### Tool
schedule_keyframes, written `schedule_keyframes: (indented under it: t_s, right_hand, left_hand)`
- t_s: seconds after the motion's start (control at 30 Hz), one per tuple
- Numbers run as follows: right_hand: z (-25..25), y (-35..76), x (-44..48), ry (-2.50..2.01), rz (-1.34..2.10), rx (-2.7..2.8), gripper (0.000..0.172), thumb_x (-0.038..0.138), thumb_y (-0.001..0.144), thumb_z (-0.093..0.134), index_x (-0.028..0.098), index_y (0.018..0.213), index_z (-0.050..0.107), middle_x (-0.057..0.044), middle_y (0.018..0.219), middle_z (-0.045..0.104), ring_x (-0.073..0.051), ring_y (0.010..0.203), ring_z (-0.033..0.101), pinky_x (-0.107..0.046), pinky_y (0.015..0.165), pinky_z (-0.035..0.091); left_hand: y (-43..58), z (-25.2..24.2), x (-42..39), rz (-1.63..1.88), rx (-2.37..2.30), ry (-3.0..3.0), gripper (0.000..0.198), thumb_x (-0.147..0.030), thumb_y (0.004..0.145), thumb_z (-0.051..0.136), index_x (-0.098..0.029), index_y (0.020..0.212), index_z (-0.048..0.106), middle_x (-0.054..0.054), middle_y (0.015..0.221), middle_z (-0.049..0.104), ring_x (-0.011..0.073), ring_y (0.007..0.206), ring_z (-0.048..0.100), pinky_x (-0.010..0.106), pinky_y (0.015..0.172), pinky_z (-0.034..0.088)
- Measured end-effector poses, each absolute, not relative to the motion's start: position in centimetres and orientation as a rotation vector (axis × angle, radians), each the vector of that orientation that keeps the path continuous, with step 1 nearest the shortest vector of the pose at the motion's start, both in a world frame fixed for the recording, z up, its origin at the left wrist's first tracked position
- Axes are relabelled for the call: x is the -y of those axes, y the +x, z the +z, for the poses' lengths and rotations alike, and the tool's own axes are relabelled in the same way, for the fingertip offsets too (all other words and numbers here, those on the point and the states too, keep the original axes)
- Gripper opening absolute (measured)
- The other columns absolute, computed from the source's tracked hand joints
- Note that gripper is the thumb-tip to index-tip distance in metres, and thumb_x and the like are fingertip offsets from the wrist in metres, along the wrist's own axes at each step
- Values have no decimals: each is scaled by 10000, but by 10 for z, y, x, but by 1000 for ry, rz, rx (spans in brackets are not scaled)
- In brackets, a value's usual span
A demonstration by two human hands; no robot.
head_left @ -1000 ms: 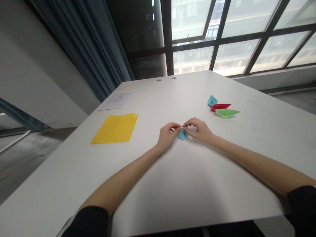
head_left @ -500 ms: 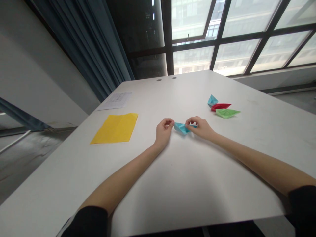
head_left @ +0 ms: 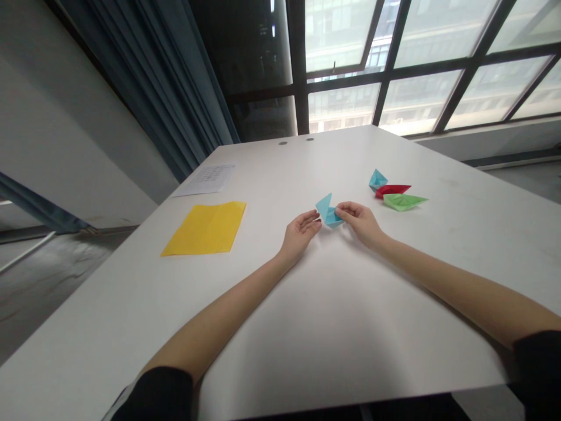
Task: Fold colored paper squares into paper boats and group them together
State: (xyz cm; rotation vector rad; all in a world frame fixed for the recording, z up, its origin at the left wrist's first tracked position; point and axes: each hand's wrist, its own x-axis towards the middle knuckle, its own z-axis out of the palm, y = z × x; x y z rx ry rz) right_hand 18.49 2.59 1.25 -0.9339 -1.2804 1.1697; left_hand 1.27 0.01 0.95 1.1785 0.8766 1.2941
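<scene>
A light-blue folded paper boat is held just over the table, with one pointed end standing up on its left. My right hand pinches its right side between thumb and fingers. Close by on the left, my left hand has its fingers apart and the thumb side toward the paper; whether the fingertips touch it I cannot tell. Behind my right hand lie three more folded paper boats: a blue one, a red one and a green one, the red and green overlapping.
On the white table, a yellow paper sheet with a crease lies at left. A printed white sheet rests beyond it near the left edge. Past the far edge are a blue curtain and dark-framed windows.
The left end of the blue paper boat has gone from lying low to pointing up. My left hand has released its pinch and spread its fingers; both hands have shifted slightly.
</scene>
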Motion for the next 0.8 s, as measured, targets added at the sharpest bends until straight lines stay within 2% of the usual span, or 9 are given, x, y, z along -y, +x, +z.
schedule_keyframes:
  t_s: [0.23,0.43,0.8]
  right_hand:
    - [12,177,-18,-903,1235,1284,268,380,636,710,170,774,617,0,708,622,-115,663,550,-260,670,418]
    - [17,176,-13,-1026,1106,1462,301,434,641,687,165,760,627,-24,732,620,-136,669,535,-272,634,414]
    - [16,177,-12,-1058,988,1637,260,420,668,660,172,743,642,-28,734,628,-139,666,517,-268,586,379]
  left_hand:
    - [14,10,1,1335,-808,1103,485,-278,554,788,-148,964,563,86,1016,651,163,870,618,339,870,440]
    - [15,10,-1,1393,-834,1129,410,-231,564,778,-152,903,560,29,871,659,123,788,604,282,793,457]
    - [16,8,-3,1386,-858,1115,357,-273,568,772,-153,838,573,-1,731,657,104,657,597,238,672,464]
